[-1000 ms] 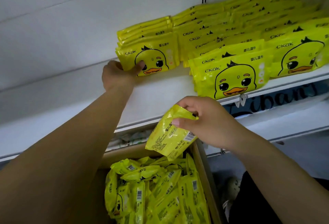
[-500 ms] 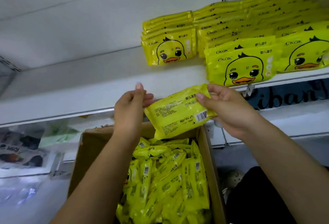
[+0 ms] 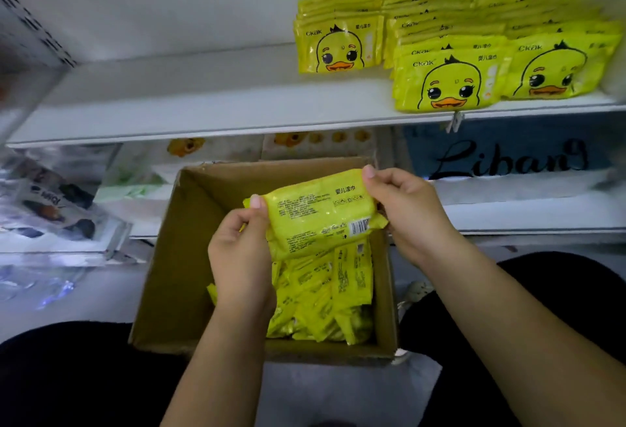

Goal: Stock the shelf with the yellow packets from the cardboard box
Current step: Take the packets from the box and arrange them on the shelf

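Observation:
A yellow packet (image 3: pixel 318 213) hangs above the open cardboard box (image 3: pixel 176 257), its printed back and barcode facing me. My left hand (image 3: pixel 242 257) grips its left end and my right hand (image 3: pixel 406 209) pinches its right end. Several more yellow packets (image 3: pixel 332 301) lie loose in the box's right half. On the white shelf (image 3: pixel 189 101) above, rows of duck-faced yellow packets (image 3: pixel 447 84) stand stacked at the right, the leftmost row (image 3: pixel 338 48) set further back.
The shelf's left half is bare white board. Below it a lower shelf carries other goods and a blue "Libang" pack (image 3: pixel 508 155). Clear-wrapped items (image 3: pixel 50 209) lie at the left. My dark-clothed legs flank the box.
My left hand left the shelf row and came down to take the packet's left end. Both hands then lowered the packet over the box, and the view tilted down.

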Tool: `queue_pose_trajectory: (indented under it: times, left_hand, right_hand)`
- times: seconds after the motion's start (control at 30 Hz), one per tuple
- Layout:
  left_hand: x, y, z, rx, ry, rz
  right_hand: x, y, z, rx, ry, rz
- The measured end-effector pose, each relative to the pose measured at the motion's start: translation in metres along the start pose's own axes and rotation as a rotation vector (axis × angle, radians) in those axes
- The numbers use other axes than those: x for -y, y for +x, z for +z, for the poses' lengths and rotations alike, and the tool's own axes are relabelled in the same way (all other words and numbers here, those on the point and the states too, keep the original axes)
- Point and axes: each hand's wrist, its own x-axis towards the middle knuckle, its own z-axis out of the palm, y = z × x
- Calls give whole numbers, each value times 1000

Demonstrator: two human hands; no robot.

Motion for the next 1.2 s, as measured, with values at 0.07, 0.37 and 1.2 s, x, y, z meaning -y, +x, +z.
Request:
queue_pose_trajectory:
  times: [0.07, 0.37, 1.2]
  left_hand:
    - [-2, -4, -9, 9, -6, -15]
    - [-21, -24, -22, 100, -238, -85]
    - [-15, -31, -29, 202, 344, 33]
  right_hand:
    - [1, -12, -2, 10, 37, -16]
    - [24, -44, 0, 97, 156, 39]
    - [24, -47, -7, -31, -215, -180]
